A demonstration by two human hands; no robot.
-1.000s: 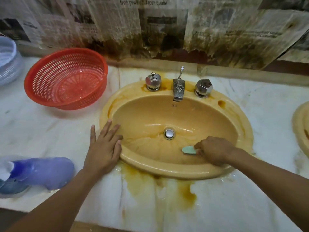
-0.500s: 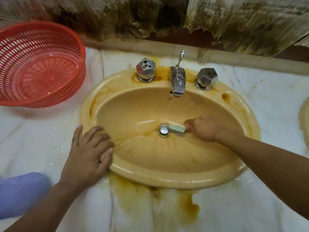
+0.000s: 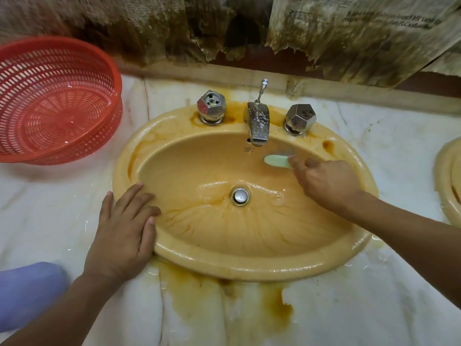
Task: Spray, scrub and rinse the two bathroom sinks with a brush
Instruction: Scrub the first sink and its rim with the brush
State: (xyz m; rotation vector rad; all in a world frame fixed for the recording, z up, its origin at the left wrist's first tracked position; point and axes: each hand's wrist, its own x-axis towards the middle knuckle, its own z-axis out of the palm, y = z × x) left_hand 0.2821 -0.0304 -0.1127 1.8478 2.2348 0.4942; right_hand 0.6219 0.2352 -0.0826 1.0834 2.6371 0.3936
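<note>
The right hand (image 3: 324,181) is wrapped round the handle of the brush (image 3: 277,161). The pale green end of the brush pokes out against the back wall of the sink (image 3: 249,268), just under the tap (image 3: 258,123). The left hand (image 3: 122,233) lies flat with straight fingers on the sink's left rim and holds nothing. The two hands are well apart.

This looks like the scrub step. The bowl is wet, and brown streaks run down to the drain (image 3: 240,196). There are rusty marks on the rim by the knobs (image 3: 300,118).

To scrub well, press the bristles flat on the wall and rub in small rounds. Go from the top down, so the dirt runs to the drain. The flat left hand can push down to steady the body. Mind the tap, so knuckles do not bump it.

The second sink (image 3: 449,186) shows only at the right edge of the surface (image 3: 374,308). It looks stained too, so I think it waits its turn.
</note>
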